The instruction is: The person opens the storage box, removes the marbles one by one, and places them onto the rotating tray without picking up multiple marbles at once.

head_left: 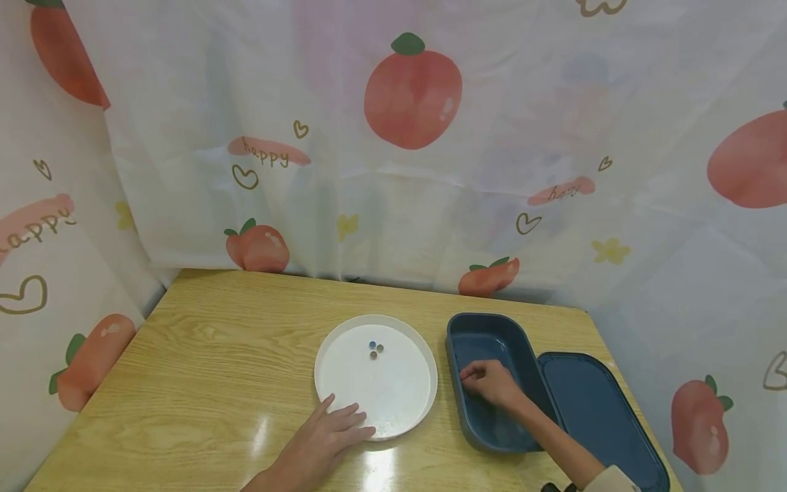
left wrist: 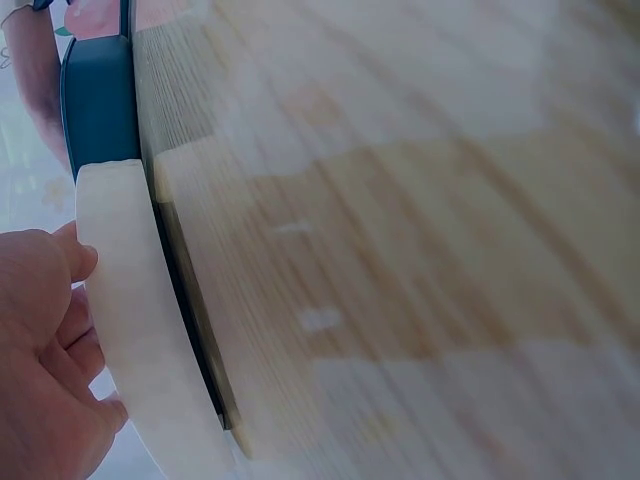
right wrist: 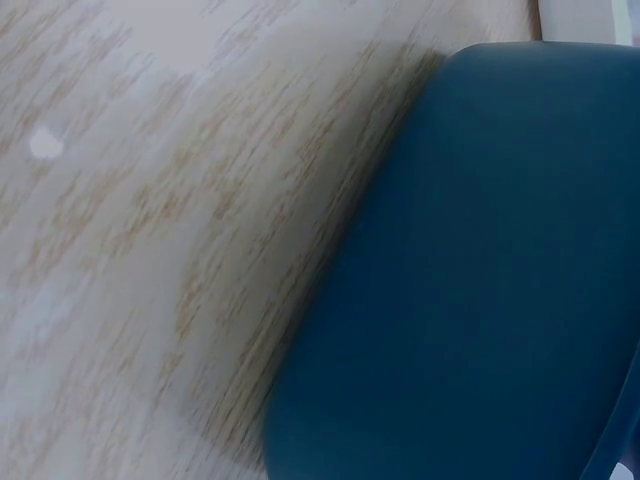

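My left hand (head_left: 322, 434) rests with spread fingers on the near left rim of a round white tray (head_left: 350, 393). In the left wrist view, the fingertips (left wrist: 85, 262) lie along the tray's rim. Three small marbles, a blue marble (head_left: 372, 345) and two greyish-brown marbles (head_left: 373, 355), sit close together on the tray towards its far side. Over the dark blue rectangular box (head_left: 486, 437) my right hand (head_left: 494, 384) reaches in beside the left wall, thumb and fingertips drawn together. I cannot tell whether they pinch something small. The right wrist view shows only the box's outside.
A flat dark blue lid (head_left: 593, 403) lies right of the box, near the wooden table's (head_left: 203, 355) right edge. A white curtain with peach prints (head_left: 412, 191) hangs behind and at both sides. Something small and black (head_left: 556, 487) shows by the right sleeve (head_left: 611, 480).
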`<control>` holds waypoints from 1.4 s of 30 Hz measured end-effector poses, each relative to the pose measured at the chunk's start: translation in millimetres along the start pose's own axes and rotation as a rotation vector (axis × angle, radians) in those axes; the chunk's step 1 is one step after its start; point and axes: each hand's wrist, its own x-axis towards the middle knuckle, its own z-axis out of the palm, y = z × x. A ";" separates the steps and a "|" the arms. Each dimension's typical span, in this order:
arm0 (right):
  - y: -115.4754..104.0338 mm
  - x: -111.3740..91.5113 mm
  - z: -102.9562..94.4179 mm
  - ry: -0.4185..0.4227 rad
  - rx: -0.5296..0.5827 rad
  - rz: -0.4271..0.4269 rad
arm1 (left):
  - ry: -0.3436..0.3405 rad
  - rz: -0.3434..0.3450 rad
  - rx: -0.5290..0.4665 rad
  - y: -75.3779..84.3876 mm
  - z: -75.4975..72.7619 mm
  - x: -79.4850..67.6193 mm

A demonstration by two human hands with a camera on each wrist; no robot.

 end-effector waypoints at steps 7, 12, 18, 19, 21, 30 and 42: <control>1.7 -3.9 -10.5 -0.001 0.083 -0.018 | -0.016 -0.004 0.024 0.7 -0.5 -0.2; -7.5 -3.4 -22.7 0.011 0.119 -0.030 | -0.015 -0.006 0.022 0.5 -1.0 -0.2; -24.1 -3.2 -35.2 -0.004 0.200 -0.088 | -0.016 -0.005 0.020 0.8 -1.3 -0.1; -27.3 -3.3 -36.7 -0.005 0.213 -0.098 | -0.017 -0.006 0.018 0.9 -1.3 -0.2; -33.4 -3.2 -38.8 -0.011 0.233 -0.119 | -0.016 -0.007 0.014 1.0 -1.3 -0.4; -66.8 -2.4 -33.5 -0.035 0.237 -0.181 | -0.014 -0.006 0.014 1.3 -1.4 0.0; -101.4 12.3 -12.4 -0.073 0.267 -0.243 | -0.024 -0.011 0.009 1.3 -1.4 0.1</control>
